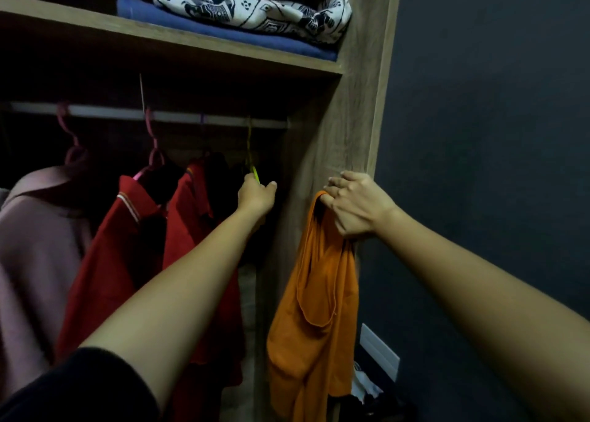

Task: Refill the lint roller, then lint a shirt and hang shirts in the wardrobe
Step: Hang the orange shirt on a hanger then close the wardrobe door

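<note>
Now the orange cotton shirt point(314, 294) hangs limp from the right grip point(354, 204), whose fingers are curled round a bunched fold at the neckline. Its long axis runs straight down toward 6 o'clock, outside the wardrobe and in front of the wood-grain side panel point(338, 127).

From that grip the thin yellow-green plastic hanger point(249, 143) lies at about 9 o'clock and a little higher, inside the wardrobe, with the panel's front edge between the two. The left grip point(257, 193) is clenched on the hanger's lower stem, and the hook appears to sit on the pale metal rail point(178, 116) at 12 o'clock from it. Whether the hanger already carries anything is lost in the dark.

The left grip alone has the hanger and the right alone has the shirt. I judge that the two must meet across the panel edge before the neck opening can take the hanger.

At 9 o'clock of the hanger hang two red collared shirts point(121, 246), with a dusty-pink garment point(35, 230) beyond them. Folded blue cloth point(223, 28) lies on the wooden shelf point(95, 22) above.
</note>
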Available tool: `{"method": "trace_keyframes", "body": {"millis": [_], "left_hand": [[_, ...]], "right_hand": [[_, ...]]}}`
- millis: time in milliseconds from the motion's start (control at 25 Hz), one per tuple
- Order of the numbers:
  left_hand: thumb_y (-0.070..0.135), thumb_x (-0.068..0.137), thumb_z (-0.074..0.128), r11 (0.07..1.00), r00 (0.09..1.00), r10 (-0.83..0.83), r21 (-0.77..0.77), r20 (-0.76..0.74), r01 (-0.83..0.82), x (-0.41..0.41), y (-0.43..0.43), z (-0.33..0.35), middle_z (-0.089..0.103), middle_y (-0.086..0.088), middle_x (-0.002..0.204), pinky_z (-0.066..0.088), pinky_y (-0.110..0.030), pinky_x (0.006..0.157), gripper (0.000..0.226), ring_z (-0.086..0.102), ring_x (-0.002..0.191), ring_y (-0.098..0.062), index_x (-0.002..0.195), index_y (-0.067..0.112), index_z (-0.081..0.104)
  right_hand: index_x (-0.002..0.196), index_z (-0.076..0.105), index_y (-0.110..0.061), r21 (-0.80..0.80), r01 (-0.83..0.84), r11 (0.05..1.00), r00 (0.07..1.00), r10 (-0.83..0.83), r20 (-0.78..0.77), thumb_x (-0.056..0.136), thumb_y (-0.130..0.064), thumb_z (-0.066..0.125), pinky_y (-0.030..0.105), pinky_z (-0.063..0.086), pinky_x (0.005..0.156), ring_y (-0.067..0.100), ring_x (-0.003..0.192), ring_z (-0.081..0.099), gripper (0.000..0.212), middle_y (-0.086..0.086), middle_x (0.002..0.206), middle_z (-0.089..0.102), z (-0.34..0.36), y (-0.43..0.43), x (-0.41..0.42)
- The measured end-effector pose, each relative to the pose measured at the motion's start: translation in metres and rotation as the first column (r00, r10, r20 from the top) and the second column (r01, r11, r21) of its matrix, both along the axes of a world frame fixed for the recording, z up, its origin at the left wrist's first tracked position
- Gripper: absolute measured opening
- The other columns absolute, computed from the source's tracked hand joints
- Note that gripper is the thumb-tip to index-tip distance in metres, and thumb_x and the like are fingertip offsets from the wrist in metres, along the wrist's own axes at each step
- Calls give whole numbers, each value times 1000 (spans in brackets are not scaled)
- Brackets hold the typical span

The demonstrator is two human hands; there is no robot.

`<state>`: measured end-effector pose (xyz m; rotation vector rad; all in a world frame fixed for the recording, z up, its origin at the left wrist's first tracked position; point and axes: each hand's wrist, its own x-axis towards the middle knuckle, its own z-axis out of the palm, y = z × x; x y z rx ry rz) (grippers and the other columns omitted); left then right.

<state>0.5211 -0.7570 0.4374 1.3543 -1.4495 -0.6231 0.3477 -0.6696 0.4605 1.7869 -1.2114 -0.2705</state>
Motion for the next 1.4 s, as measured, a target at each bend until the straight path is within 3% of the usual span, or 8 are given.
{"method": "trace_keyframes", "body": {"millis": [240, 400, 520, 720, 880, 1080, 1200, 1400], "left_hand": [[23, 97, 46, 983, 994, 87, -153, -69, -97, -4, 26, 1, 56, -19, 123, 43, -34, 89, 49, 55, 112, -33, 138, 1, 31], [25, 96, 47, 953, 996, 71, -291, -61, -86, 12, 76, -31, 55, 3, 74, 35, -21, 64, 44, 59, 81, -22, 132, 2, 37], [24, 98, 44, 923, 996, 94, -373, -7, -89, 47, 113, -58, 52, 11, 65, 34, -21, 55, 33, 59, 64, -11, 125, 7, 50], [24, 97, 42, 830, 970, 152, -558, 192, -20, 145, 160, -89, 60, 7, 65, 45, -12, 60, 29, 61, 64, 4, 121, 20, 55], [21, 91, 41, 794, 938, 270, -601, 218, -89, 199, 180, -86, 57, 9, 51, 36, 2, 56, 30, 56, 53, 13, 113, 22, 61], [26, 87, 47, 783, 962, 260, -601, 80, -162, 256, 204, -98, 59, 35, 58, 37, 0, 48, 34, 53, 46, 15, 97, 57, 55], [36, 84, 46, 798, 974, 218, -587, 67, -138, 273, 215, -109, 62, 25, 54, 45, -17, 41, 33, 56, 40, 1, 99, 63, 56], [24, 85, 45, 729, 931, 195, -681, 308, 73, 253, 209, -106, 73, 12, 92, 37, 5, 71, 34, 56, 81, 23, 105, 11, 71]], "right_hand": [[130, 47, -12, -20, -23, 1000, 1000, 23, 18, 79, -39, 5, 39, 20, 114, 27, 135, 39, 72, 12, 140, 49, -2, -3, -1], [130, 47, -13, -11, -7, 1000, 1000, 7, 2, 84, -39, 17, 39, 21, 113, 26, 135, 38, 61, 11, 141, 49, -2, -2, -1], [134, 44, -13, 5, 1, 1000, 1000, -1, 19, 89, -37, 29, 39, 21, 114, 25, 136, 36, 53, 11, 143, 46, 0, 3, 2], [139, 35, -13, 70, 48, 996, 998, -49, 25, 89, -40, 36, 40, 22, 115, 25, 137, 34, 57, 12, 146, 40, 6, 11, 10], [143, 24, -14, 122, 98, 988, 988, -111, 107, 79, -44, 58, 40, 24, 114, 25, 135, 36, 78, 11, 148, 35, 11, 20, 26], [147, 12, -14, 236, 89, 968, 944, -158, 291, 76, -33, 68, 42, 16, 116, 26, 141, 23, 93, 11, 154, 21, 20, 33, 37], [146, 15, -13, 281, 39, 959, 902, -155, 404, 73, -26, 70, 42, 21, 115, 27, 140, 26, 92, 10, 153, 24, 24, 42, 43], [144, 22, -11, 377, -148, 915, 909, -25, 416, 71, -20, 70, 43, 17, 117, 25, 141, 25, 88, 12, 151, 29, 22, 56, 86]]}}
